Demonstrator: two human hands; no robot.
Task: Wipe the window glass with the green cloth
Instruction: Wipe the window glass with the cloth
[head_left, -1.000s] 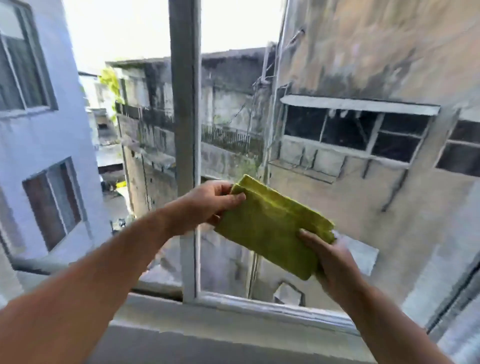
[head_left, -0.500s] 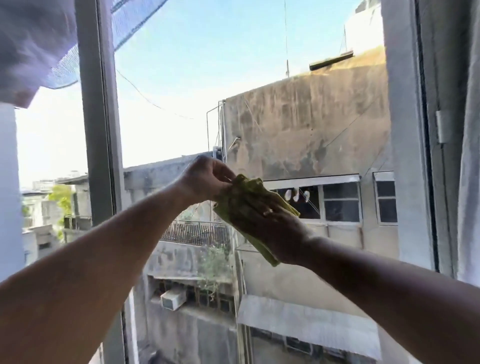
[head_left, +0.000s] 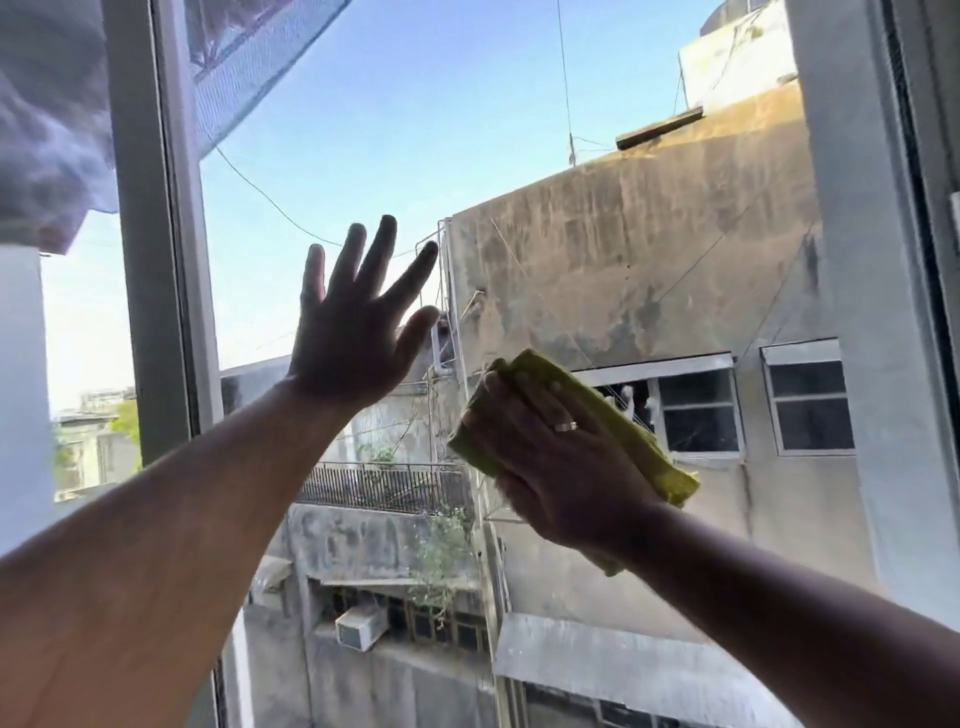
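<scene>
Right hand (head_left: 558, 467) presses green cloth (head_left: 639, 436) flat on window glass (head_left: 415, 130).

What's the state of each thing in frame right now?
Left hand: open, fingers spread, raised at the glass, holding nothing.
Right hand: flat on the cloth, pressing it toward the glass.
Cloth: folded, under the right hand, edges sticking out.
Glass: in place, clear view through; contact with the left hand cannot be told.
Frame: upright, left of both hands.

Stained building (head_left: 649, 270), air conditioner (head_left: 361, 627) outside
</scene>
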